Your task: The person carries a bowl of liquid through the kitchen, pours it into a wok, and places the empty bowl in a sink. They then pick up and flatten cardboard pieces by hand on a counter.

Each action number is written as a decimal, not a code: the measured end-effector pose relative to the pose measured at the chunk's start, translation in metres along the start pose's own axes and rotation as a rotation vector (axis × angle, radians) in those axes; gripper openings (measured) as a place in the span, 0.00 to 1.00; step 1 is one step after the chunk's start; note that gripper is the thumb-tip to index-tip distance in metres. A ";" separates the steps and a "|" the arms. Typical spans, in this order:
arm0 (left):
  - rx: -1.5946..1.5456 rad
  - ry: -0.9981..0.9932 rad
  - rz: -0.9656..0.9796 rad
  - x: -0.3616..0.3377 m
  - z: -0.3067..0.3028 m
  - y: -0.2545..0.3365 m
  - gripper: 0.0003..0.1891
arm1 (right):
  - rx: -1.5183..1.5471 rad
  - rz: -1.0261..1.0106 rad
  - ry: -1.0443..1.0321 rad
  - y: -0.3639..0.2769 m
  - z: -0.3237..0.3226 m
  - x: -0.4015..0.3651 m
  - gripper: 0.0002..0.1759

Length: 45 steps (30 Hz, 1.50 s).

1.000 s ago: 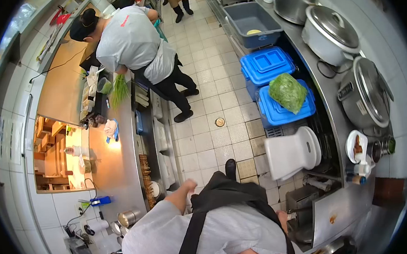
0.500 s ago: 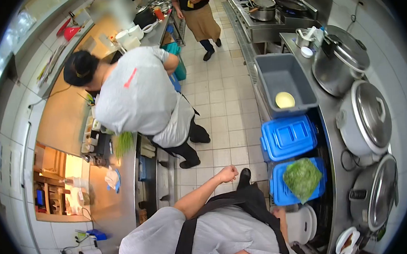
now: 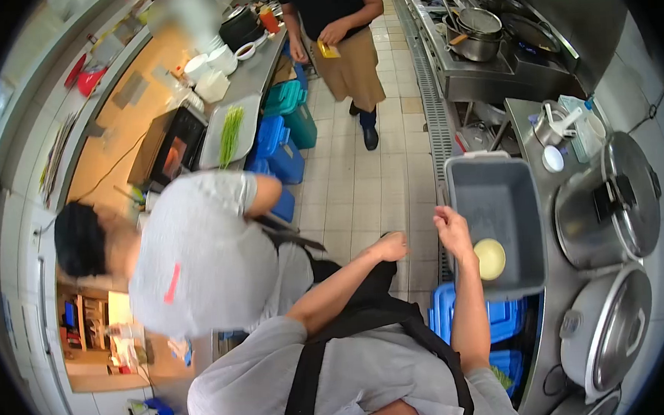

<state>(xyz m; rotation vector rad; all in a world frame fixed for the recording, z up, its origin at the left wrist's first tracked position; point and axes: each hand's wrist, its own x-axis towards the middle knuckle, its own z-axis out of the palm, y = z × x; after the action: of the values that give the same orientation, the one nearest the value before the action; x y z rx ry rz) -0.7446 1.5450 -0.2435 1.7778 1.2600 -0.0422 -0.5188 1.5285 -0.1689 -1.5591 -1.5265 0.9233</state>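
Note:
My left hand [image 3: 390,247] is loosely closed in front of my apron, with nothing visible in it. My right hand [image 3: 453,230] is held out over the left side of a grey plastic tub [image 3: 494,157], its fingers loosely bent and somewhat apart, holding nothing that I can see. Inside the tub, just right of my wrist, is a pale yellow bowl [image 3: 490,259]. Below the tub, a blue lidded container [image 3: 442,307] is partly hidden by my right forearm. A bit of the bag of greens [image 3: 502,376] shows beside my elbow.
A co-worker in a grey shirt [image 3: 198,254] bends over the left counter. Another person [image 3: 337,47] stands ahead in the tiled aisle [image 3: 345,169]. Large pots [image 3: 602,206] and a rice cooker [image 3: 609,327] line the right counter. Blue bins [image 3: 279,146] stand at left.
I have moved forward up the aisle. My right hand has risen from beside the bag of greens to the grey tub. The person ahead is closer; a tray of green stalks has come into view.

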 end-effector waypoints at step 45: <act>-1.022 0.739 -0.836 0.771 -0.815 -0.456 0.12 | -0.177 0.255 -0.678 -0.040 0.150 1.102 0.17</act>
<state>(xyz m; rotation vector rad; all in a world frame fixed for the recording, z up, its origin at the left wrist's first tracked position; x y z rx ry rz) -1.0908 2.6854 -0.4599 0.2976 1.9641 0.7086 -0.6407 2.6346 -0.1916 -1.6852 -1.9299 1.6193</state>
